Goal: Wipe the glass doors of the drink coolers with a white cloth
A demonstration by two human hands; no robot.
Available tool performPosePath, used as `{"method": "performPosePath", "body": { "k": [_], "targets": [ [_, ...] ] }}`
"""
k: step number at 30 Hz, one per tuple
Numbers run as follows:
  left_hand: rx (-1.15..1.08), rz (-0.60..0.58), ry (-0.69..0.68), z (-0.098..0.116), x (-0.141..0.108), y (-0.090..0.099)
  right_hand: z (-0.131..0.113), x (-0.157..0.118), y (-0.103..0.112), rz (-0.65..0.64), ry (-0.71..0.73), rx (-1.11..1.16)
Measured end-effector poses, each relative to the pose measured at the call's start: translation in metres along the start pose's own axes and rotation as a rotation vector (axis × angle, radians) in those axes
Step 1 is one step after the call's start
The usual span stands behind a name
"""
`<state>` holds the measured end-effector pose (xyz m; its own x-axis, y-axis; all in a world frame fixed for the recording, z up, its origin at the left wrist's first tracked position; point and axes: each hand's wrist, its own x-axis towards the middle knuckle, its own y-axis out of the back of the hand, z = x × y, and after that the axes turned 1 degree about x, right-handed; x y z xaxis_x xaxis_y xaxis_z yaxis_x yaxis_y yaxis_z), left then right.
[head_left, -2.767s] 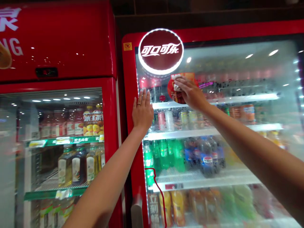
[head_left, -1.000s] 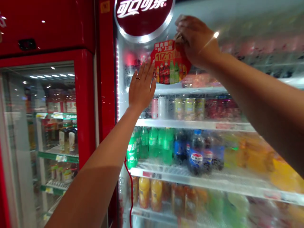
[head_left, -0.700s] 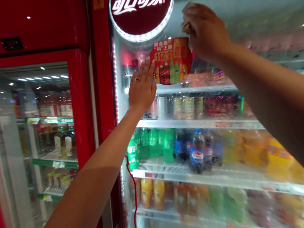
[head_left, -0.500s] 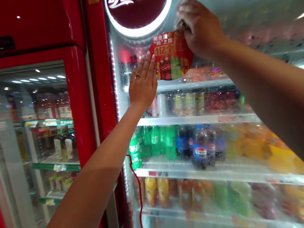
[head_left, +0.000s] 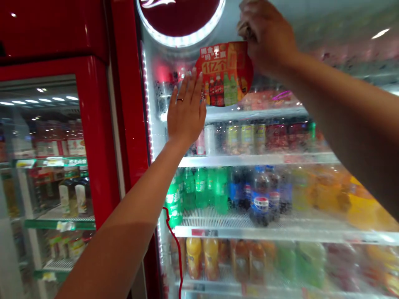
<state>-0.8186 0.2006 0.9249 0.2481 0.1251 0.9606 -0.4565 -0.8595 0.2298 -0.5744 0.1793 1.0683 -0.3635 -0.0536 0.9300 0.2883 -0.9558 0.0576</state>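
Observation:
My left hand [head_left: 187, 106] lies flat with its fingers stretched out against the fogged glass door [head_left: 249, 118] of a drinks fridge. Its fingertips overlap the left edge of a round red sticker [head_left: 224, 74] with pictures of bottles on it. Higher up and to the right, my right hand [head_left: 269, 35] is closed around a crumpled, light brownish cloth [head_left: 245, 29], just above the sticker's upper right edge. Most of the cloth is hidden inside the fingers.
Behind the glass, shelves carry green bottles [head_left: 202, 187], cola bottles [head_left: 261, 199], cans [head_left: 247, 139] and yellow drinks [head_left: 193, 255]. A lit round sign [head_left: 183, 39] is above. To the left stands a second red-framed fridge [head_left: 102, 145].
My right hand with the cloth has shifted slightly right across the glass. My left hand keeps its place by the sticker. The view has turned a little.

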Motion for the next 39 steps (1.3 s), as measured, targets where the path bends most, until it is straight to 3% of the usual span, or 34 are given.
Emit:
{"method": "performPosePath", "body": {
  "k": [4,10,16,22,26,30,34,39],
  "targets": [
    [0.009,0.055,-0.006,0.000,-0.001,-0.002,0.017,-0.020,0.007,-0.052,0.135,0.094],
    [0.018,0.086,-0.008,0.017,0.004,0.001,0.039,-0.012,0.007,0.005,0.049,0.206],
    [0.034,0.097,-0.087,0.047,0.046,-0.002,0.033,-0.006,0.002,0.019,0.070,0.279],
    [-0.005,0.151,-0.106,0.059,0.078,-0.011,0.059,-0.025,0.015,0.000,0.170,0.203],
    [-0.006,0.154,-0.112,0.058,0.077,-0.018,0.074,-0.004,0.006,0.070,0.082,0.186],
    [0.010,0.144,-0.106,0.059,0.074,-0.018,0.062,0.017,-0.009,0.080,0.054,0.194],
    [0.058,0.121,-0.087,0.062,0.072,-0.015,0.049,0.005,-0.004,0.019,0.164,0.225],
    [0.078,0.120,-0.077,0.064,0.071,-0.014,0.071,-0.003,0.010,0.005,0.234,0.203]
  ]
}}
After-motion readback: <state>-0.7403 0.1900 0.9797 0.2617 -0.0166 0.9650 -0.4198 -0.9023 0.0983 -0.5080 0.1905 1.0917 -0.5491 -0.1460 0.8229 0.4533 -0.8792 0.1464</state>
